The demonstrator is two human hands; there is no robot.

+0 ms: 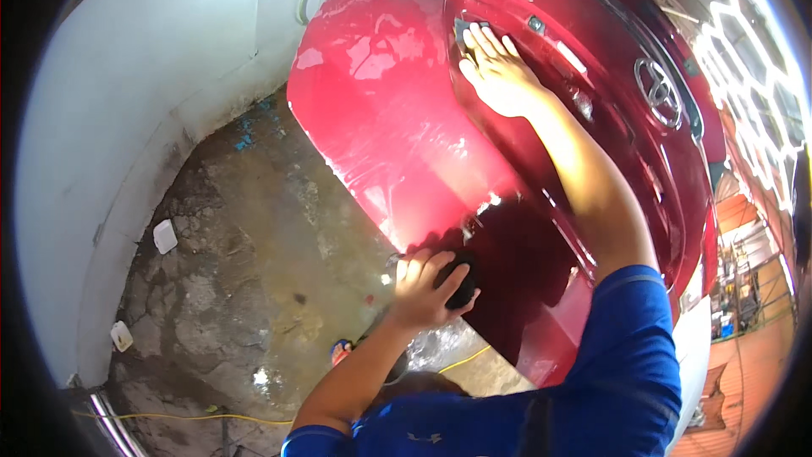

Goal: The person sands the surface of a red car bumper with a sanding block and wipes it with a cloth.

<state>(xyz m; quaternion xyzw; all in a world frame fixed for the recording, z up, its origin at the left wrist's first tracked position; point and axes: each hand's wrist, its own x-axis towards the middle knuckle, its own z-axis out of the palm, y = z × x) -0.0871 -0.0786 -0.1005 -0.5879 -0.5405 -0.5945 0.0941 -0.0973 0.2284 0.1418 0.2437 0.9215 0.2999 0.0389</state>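
Close to the lower corner of the red car panel (pixel 372 110), my left hand (pixel 423 288) is wrapped around a black rounded object (pixel 461 281). Its exact kind is hidden by my fingers and the dark reflection. Farther up, my right hand (pixel 503 76) lies with straight fingers on the recessed part of the panel. Beneath those fingers a dark grey pad (pixel 462 31) is pressed to the paint, and only its edge shows. Wet, shiny streaks and paler patches mark the panel around both hands.
A white wall (pixel 169 51) curves along the left. The wet concrete floor (pixel 245 228) carries a yellow cord (pixel 203 416) and two small whitish pieces (pixel 165 236). A chrome emblem (pixel 658 91) sits on the car's right part. Bright hexagonal lights (pixel 753 59) hang at right.
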